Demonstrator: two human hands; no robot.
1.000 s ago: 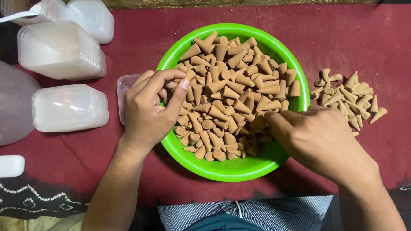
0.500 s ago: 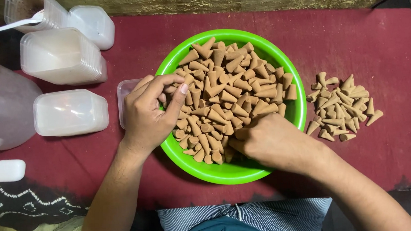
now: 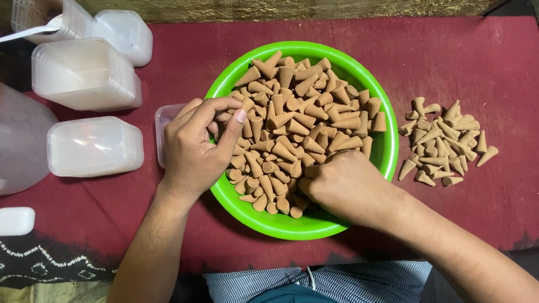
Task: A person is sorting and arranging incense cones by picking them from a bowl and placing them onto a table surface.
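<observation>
- Now the right hand [image 3: 341, 187] sits lower in the green bowl [image 3: 385, 152] than a second ago, when it lay at the right rim; it has slid to the near side, knuckles up, fingers curled into the brown cones [image 3: 295, 125]. Whether it has closed on any cannot be told.
- The left hand [image 3: 197, 144] has barely moved: it rests on the left rim, fingers bent, fingertips pinching toward a cone, over a small clear tub [image 3: 163, 120].
- The loose pile of cones [image 3: 443, 142] on the red cloth [image 3: 483, 64], right of the bowl, looks unchanged.
- Far left, the stacked clear tubs [image 3: 86, 74] keep their places.
</observation>
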